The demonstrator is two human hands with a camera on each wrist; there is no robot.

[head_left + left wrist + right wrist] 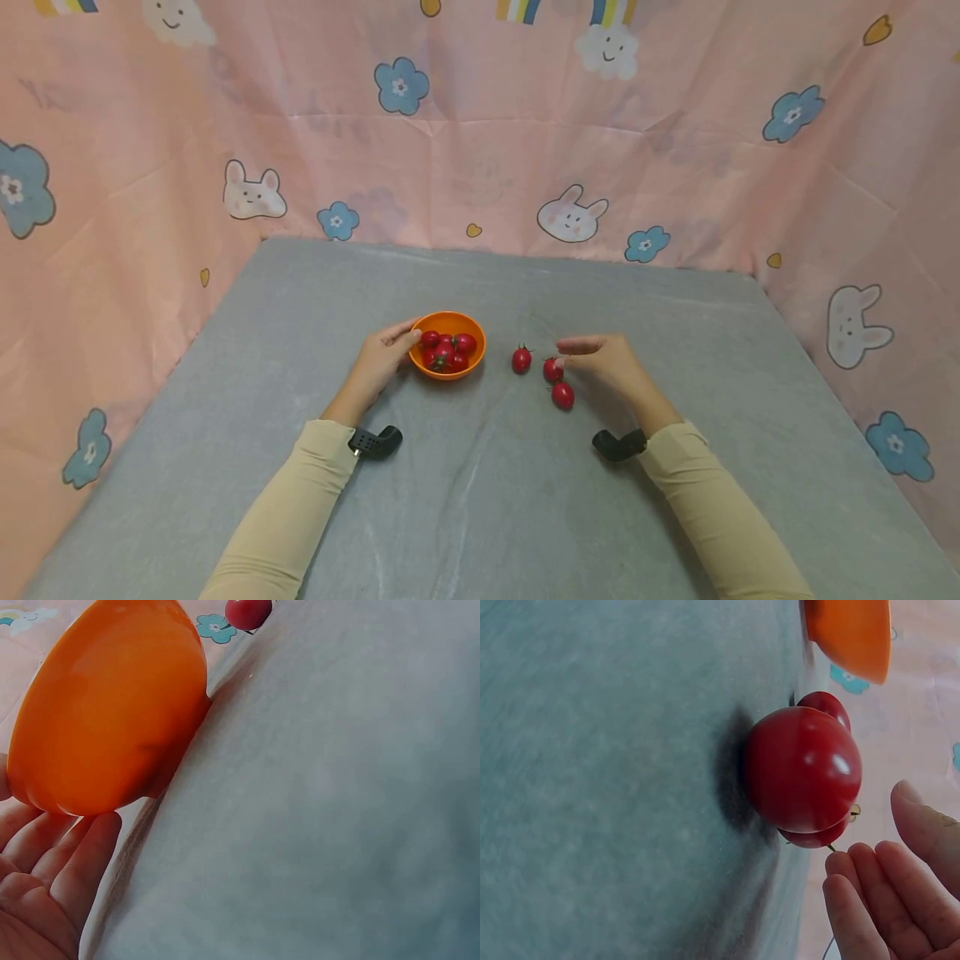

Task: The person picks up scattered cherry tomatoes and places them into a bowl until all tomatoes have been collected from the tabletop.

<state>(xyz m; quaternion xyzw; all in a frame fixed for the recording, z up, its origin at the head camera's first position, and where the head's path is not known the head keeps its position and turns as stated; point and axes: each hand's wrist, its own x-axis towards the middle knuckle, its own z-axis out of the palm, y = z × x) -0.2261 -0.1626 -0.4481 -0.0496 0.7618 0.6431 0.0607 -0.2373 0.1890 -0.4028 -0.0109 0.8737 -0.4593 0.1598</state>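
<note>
An orange bowl [447, 375] stands on the table left of centre, with several small red tomatoes [444, 354] inside. My left hand [378, 362] holds the bowl by its left side, thumb at the rim and fingers against the outer wall, as the left wrist view shows. Three loose cherry tomatoes lie right of the bowl: one nearer it [521, 360], a middle one [553, 370] and a front one [562, 396]. My right hand [607, 362] hovers by the middle tomato, thumb and fingers parted. In the right wrist view the front tomato [802, 769] partly hides the others.
The grey table [465, 500] reaches back to a pink curtain [450, 158] printed with rabbits, clouds and flowers, which also hangs at both sides. Each wrist wears a black strap-on device, one on the left [377, 442] and one on the right [619, 446].
</note>
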